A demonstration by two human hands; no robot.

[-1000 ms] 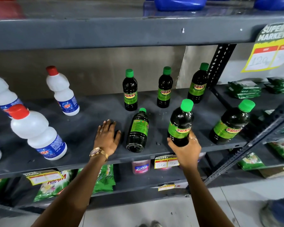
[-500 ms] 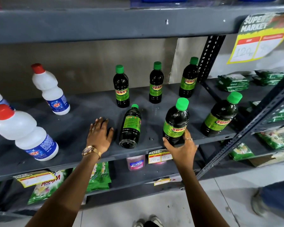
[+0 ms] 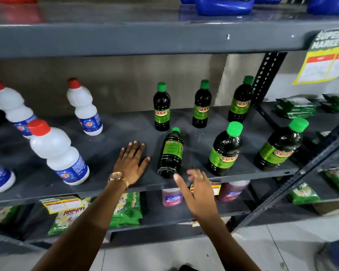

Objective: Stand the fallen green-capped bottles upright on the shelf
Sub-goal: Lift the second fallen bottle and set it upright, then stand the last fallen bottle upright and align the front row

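One dark green-capped bottle [image 3: 171, 153] lies on its side on the grey shelf [image 3: 115, 132], cap pointing to the back, base at the front edge. Two green-capped bottles stand in front: one [image 3: 224, 149] just right of it, another [image 3: 278, 145] further right. Three more [image 3: 161, 107] [image 3: 202, 104] [image 3: 240, 100] stand in a back row. My left hand [image 3: 131, 161] rests flat on the shelf, just left of the fallen bottle. My right hand [image 3: 199, 190] hovers open in front of the shelf edge, fingers spread, near the fallen bottle's base, holding nothing.
White red-capped bottles [image 3: 57, 153] [image 3: 84, 108] stand on the left of the same shelf. A perforated upright post [image 3: 266, 75] bounds the shelf's right end. Green packets [image 3: 296, 107] lie on the neighbouring shelf; packets and pink jars [image 3: 171, 197] sit below. Blue jugs stand above.
My right hand let go of the front bottle, which now stands on its own, and moved left toward the fallen bottle's base. The left hand stayed flat on the shelf.
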